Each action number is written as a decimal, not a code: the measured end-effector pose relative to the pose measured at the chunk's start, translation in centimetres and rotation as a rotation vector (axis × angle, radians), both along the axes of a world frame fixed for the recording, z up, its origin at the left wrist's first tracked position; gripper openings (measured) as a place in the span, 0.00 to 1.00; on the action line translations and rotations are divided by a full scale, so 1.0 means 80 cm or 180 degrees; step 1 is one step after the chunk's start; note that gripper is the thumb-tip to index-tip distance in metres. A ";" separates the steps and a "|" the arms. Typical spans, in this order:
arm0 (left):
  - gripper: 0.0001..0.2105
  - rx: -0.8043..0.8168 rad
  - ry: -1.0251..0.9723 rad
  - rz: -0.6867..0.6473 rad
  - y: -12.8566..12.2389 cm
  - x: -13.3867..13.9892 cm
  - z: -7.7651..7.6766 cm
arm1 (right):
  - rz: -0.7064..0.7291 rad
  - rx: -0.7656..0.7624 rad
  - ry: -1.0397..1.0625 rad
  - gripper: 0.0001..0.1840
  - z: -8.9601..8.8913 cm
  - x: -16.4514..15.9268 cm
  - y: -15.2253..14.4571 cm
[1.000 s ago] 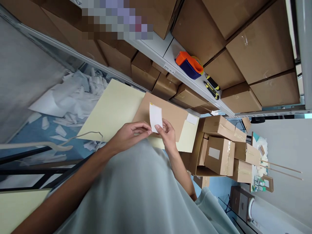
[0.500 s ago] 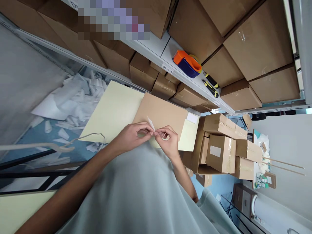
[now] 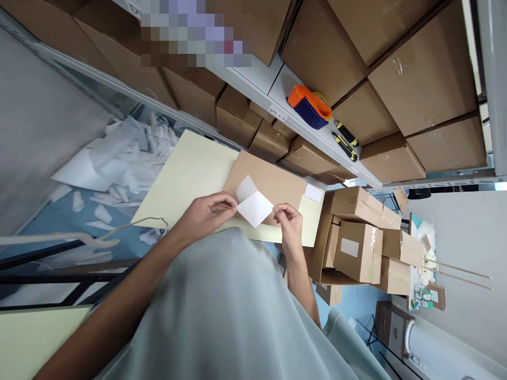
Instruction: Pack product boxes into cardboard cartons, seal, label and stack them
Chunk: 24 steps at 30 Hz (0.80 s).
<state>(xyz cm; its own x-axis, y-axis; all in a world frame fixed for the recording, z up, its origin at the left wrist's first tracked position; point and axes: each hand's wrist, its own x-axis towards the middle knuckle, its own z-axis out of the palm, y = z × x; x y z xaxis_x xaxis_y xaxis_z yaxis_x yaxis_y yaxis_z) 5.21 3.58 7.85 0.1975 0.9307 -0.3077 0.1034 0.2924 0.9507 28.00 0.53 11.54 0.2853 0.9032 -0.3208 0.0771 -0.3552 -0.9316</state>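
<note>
Between my two hands a small white piece of paper (image 3: 255,208) is held, creased across the middle with one part raised at the upper left. Thumb and finger of my left hand (image 3: 212,212) pinch its left corner. My right hand (image 3: 289,221) grips the right corner the same way. Whether it is one folded sheet or two layers I cannot tell. Below the paper lies a flat brown cardboard sheet (image 3: 273,177), resting on a pale yellow board (image 3: 190,169). A white label (image 3: 313,192) sits at the board's right end.
Beyond the board runs a shelf (image 3: 273,110) with cartons, an orange and blue tape dispenser (image 3: 309,107) and two yellow-black utility knives (image 3: 345,140). Stacked cartons (image 3: 358,250) stand at the right. Crumpled white paper (image 3: 119,153) covers the floor at left, near a hanger-like hook (image 3: 99,241).
My hands have drawn apart, the right one moving right and the left one slightly left. The white paper, seen narrow before, is now spread open between them.
</note>
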 end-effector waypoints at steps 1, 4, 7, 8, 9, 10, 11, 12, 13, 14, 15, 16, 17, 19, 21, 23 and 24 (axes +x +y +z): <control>0.15 -0.0037 -0.0011 0.0080 0.001 -0.004 -0.002 | -0.0056 -0.0013 -0.0024 0.11 0.001 0.003 0.001; 0.15 -0.0081 -0.0073 0.0323 0.004 -0.015 -0.009 | -0.0147 -0.0041 -0.0108 0.12 0.001 0.009 0.003; 0.14 -0.0117 -0.0153 0.0613 0.006 -0.031 -0.016 | -0.0185 -0.0048 -0.0154 0.13 0.001 0.011 0.005; 0.13 -0.0142 -0.0181 0.0724 0.006 -0.038 -0.018 | -0.0194 -0.0049 -0.0162 0.14 0.001 0.011 0.005; 0.13 -0.0178 -0.0220 0.0840 0.006 -0.047 -0.020 | -0.0197 -0.0051 -0.0164 0.14 0.000 0.011 0.005; 0.12 -0.0222 -0.0272 0.0968 0.005 -0.056 -0.022 | -0.0196 -0.0052 -0.0164 0.14 0.000 0.010 0.006; 0.12 -0.0274 -0.0333 0.1104 0.005 -0.067 -0.024 | -0.0185 -0.0052 -0.0165 0.14 0.001 0.008 0.006; 0.12 -0.0330 -0.0395 0.1246 0.004 -0.078 -0.027 | -0.0173 -0.0046 -0.0172 0.14 0.002 0.006 0.006; 0.11 -0.0386 -0.0442 0.1396 0.003 -0.089 -0.030 | -0.0164 -0.0036 -0.0187 0.14 0.002 0.004 0.006; 0.11 -0.0442 -0.0470 0.1533 0.002 -0.099 -0.034 | -0.0156 -0.0030 -0.0213 0.14 0.004 0.002 0.006; 0.11 -0.0491 -0.0484 0.1641 0.002 -0.108 -0.037 | -0.0149 -0.0027 -0.0245 0.14 0.005 -0.001 0.006; 0.11 -0.0531 -0.0489 0.1700 0.002 -0.114 -0.041 | -0.0139 -0.0025 -0.0280 0.14 0.007 -0.005 0.006; 0.11 -0.0555 -0.0500 0.1706 0.003 -0.118 -0.044 | -0.0126 -0.0025 -0.0313 0.15 0.009 -0.010 0.006; 0.12 -0.0551 -0.0551 0.1574 0.005 -0.117 -0.050 | -0.0078 -0.0030 -0.0371 0.15 0.012 -0.022 0.007; 0.14 -0.0495 -0.0601 0.1361 0.007 -0.109 -0.053 | -0.0015 -0.0026 -0.0420 0.15 0.017 -0.037 0.007; 0.15 -0.0430 -0.0644 0.1155 0.007 -0.098 -0.052 | 0.0040 -0.0016 -0.0450 0.14 0.022 -0.053 0.006; 0.16 -0.0409 -0.0673 0.1062 0.007 -0.094 -0.052 | 0.0063 -0.0002 -0.0456 0.14 0.025 -0.061 0.006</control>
<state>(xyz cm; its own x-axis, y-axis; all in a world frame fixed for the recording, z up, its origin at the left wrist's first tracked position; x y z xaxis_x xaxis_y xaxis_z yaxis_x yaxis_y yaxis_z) -2.32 4.12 3.72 -0.0371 0.9111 -0.4106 -0.2108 0.3945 0.8944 23.15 1.00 13.57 0.3104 0.9089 -0.2786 0.2161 -0.3529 -0.9104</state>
